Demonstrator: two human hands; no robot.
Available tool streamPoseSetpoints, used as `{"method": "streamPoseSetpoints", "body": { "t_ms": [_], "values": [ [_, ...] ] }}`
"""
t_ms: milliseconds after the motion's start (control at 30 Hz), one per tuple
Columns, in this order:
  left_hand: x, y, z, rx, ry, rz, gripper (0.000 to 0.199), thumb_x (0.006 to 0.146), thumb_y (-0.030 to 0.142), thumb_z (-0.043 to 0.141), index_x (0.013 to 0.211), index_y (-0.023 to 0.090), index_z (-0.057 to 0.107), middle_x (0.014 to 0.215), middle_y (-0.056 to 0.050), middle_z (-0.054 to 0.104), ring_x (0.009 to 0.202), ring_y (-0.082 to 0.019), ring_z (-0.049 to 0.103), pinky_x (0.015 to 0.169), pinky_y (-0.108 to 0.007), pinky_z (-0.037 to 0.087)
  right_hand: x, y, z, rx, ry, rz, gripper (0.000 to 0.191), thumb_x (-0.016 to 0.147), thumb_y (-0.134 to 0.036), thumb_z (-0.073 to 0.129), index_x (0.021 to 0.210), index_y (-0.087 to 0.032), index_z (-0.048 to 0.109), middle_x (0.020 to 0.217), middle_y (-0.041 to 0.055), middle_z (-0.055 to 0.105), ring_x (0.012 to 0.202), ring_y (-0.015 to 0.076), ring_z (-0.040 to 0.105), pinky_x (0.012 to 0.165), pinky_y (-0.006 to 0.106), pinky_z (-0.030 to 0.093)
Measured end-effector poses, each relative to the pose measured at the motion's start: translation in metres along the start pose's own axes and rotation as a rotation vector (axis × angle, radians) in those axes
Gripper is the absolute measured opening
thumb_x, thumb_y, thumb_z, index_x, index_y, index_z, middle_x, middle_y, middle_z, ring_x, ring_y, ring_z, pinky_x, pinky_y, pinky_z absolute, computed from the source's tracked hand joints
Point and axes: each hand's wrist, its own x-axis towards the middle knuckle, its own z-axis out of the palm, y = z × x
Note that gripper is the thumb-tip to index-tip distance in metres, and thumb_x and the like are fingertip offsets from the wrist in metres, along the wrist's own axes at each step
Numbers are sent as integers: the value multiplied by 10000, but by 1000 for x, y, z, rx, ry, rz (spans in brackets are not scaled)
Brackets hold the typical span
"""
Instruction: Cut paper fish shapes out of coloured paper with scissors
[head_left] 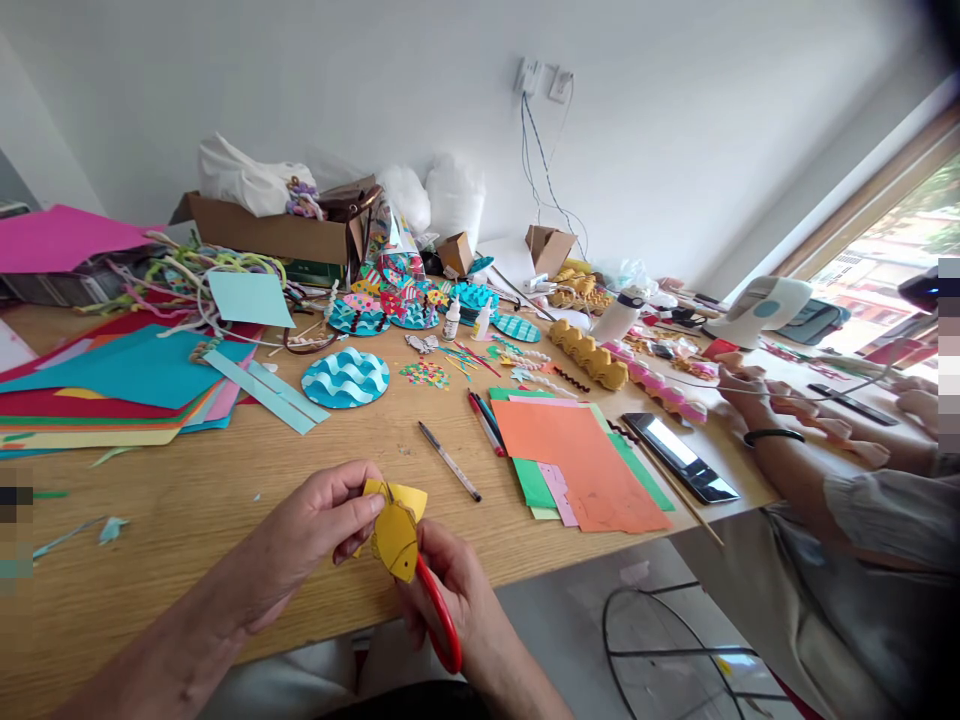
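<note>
My left hand [343, 515] pinches a piece of yellow paper [395, 538] between thumb and fingers, above the table's front edge. A fish with an eye dot is outlined on it in dark line, partly cut around. My right hand [457, 580] grips red-handled scissors [442, 615] close against the paper's right side. The blades are mostly hidden behind the paper. Beyond my hands a pen [449, 460] lies on the wooden table.
Orange paper [577, 460] tops a stack right of the pen, beside a phone [681, 457]. Coloured sheets [127, 370] pile up at left. A blue wavy-patterned disc [345, 378] and glue bottles [451, 318] stand farther back. Another person's hand [744, 395] is at right.
</note>
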Motion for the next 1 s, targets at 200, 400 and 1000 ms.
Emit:
{"method": "streamPoseSetpoints", "body": {
  "t_ms": [200, 400, 1000],
  "values": [
    [0, 1, 0, -3, -1, -15, 214, 741, 374, 537, 623, 204, 481, 551, 70, 409, 508, -101, 317, 484, -241, 255, 0, -4, 0, -32, 11, -5, 339, 773, -461, 601, 654, -191, 435, 401, -98, 403, 324, 39, 343, 331, 148, 231],
    [2, 3, 1, -4, -1, -30, 223, 728, 385, 552, 622, 205, 472, 550, 68, 417, 507, -100, 320, 483, -236, 258, 0, -3, 0, -43, 15, -33, 411, 754, -540, 616, 639, -195, 424, 393, -100, 387, 315, 37, 319, 316, 150, 217],
    [1, -1, -7, -13, -67, -23, 196, 774, 353, 545, 658, 198, 516, 575, 64, 430, 520, -105, 322, 490, -231, 269, 2, 4, -3, -120, 4, -31, 404, 794, -559, 565, 667, -196, 444, 431, -85, 417, 339, 54, 359, 336, 159, 259]
  ]
}}
